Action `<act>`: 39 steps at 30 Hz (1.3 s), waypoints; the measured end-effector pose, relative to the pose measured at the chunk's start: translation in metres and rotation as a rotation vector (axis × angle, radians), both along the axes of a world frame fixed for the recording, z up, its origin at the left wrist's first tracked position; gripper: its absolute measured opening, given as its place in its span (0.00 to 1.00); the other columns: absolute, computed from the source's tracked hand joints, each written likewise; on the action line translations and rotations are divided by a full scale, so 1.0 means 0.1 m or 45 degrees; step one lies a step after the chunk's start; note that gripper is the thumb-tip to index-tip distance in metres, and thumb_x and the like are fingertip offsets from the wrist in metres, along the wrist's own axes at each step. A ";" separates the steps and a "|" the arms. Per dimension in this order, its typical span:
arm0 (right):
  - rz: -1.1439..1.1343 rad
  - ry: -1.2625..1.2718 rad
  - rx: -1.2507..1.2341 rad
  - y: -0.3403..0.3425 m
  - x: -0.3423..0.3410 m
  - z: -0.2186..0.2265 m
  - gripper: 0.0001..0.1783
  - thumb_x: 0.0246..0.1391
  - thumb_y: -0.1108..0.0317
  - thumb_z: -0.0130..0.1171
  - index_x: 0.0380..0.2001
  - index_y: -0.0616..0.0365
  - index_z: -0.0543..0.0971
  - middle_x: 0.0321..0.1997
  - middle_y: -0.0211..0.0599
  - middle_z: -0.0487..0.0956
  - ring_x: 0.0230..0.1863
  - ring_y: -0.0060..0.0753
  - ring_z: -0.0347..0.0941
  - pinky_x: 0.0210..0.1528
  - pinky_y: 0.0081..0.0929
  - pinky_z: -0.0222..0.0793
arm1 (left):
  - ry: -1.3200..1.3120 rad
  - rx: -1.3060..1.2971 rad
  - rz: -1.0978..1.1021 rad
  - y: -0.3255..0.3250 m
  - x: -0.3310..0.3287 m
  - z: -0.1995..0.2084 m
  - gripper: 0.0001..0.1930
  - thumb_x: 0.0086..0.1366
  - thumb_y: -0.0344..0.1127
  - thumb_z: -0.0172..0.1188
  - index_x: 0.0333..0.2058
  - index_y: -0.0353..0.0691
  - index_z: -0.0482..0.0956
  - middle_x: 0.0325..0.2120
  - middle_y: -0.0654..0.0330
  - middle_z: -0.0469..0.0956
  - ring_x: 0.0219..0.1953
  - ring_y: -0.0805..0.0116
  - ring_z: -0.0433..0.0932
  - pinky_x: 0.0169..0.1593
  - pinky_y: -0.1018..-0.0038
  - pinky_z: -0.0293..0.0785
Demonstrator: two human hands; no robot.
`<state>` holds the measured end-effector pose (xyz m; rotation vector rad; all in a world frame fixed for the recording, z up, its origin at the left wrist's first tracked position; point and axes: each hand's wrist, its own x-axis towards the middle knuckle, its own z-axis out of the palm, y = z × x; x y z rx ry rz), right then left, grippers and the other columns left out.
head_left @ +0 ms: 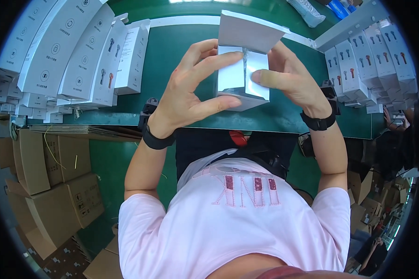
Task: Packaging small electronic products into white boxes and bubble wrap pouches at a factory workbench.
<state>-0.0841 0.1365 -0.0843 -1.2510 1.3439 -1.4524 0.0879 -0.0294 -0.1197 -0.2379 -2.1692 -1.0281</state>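
A white carton (251,32) is held up over the green workbench, its lid flap raised and its top end facing me. My left hand (184,86) grips its left side, the thumb on the near edge and the index finger reaching across the inner flaps. From the right, my right hand (295,81) holds the carton, with its thumb pressed on the right inner flap (258,60). A narrow gap runs between the two inner flaps; what lies inside cannot be made out. Some fingers of both hands are hidden behind the carton.
Rows of white printed cartons (70,51) stand on the left of the green bench (181,35), with more stacked cartons (349,69) on the right. A clear plastic bag (307,11) lies at the far right. Brown cardboard boxes (56,209) sit below at the left. A person works at the lower right.
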 end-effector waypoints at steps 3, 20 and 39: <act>-0.094 0.569 -0.337 -0.03 0.09 0.15 0.36 0.51 0.65 0.66 0.63 0.59 0.69 0.63 0.39 0.72 0.62 0.34 0.68 0.66 0.33 0.59 | -0.001 0.013 0.008 -0.01 0.00 -0.03 0.33 0.48 0.44 0.75 0.53 0.42 0.78 0.53 0.49 0.70 0.50 0.54 0.75 0.55 0.63 0.72; -0.001 1.176 -0.407 0.14 0.12 0.16 0.21 0.52 0.75 0.58 0.50 0.51 0.82 0.59 0.51 0.74 0.63 0.56 0.66 0.62 0.44 0.64 | 0.086 0.551 -0.181 0.04 -0.08 -0.20 0.39 0.44 0.33 0.79 0.56 0.43 0.72 0.56 0.56 0.74 0.55 0.64 0.75 0.60 0.68 0.71; 0.019 1.621 -0.383 0.15 0.20 0.35 0.30 0.43 0.83 0.52 0.53 0.53 0.80 0.58 0.52 0.75 0.62 0.60 0.69 0.60 0.44 0.68 | 0.073 0.403 -0.271 -0.05 -0.04 -0.23 0.34 0.47 0.27 0.75 0.55 0.34 0.73 0.60 0.40 0.67 0.63 0.55 0.69 0.64 0.65 0.67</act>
